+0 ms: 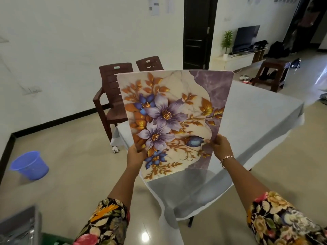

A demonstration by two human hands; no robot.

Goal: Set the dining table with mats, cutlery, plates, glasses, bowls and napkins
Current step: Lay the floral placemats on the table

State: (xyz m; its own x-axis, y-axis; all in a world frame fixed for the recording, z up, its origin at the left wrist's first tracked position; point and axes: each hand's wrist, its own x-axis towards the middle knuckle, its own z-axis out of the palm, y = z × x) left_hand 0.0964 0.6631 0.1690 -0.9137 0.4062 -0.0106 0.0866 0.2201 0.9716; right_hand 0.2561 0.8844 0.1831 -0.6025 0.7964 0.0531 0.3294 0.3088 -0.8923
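A floral table mat, cream and purple with violet flowers and gold leaves, is held up in the air in front of me, tilted toward the camera. My left hand grips its near left edge and my right hand grips its near right edge. Behind and below it stands the dining table, draped in a pale grey-white cloth. The mat hides much of the tabletop's near and left part.
Two brown plastic chairs stand at the table's far left side. A blue bucket lies on the floor at left. A brown stool and a TV unit are at the back right. A metal rack shows at bottom left.
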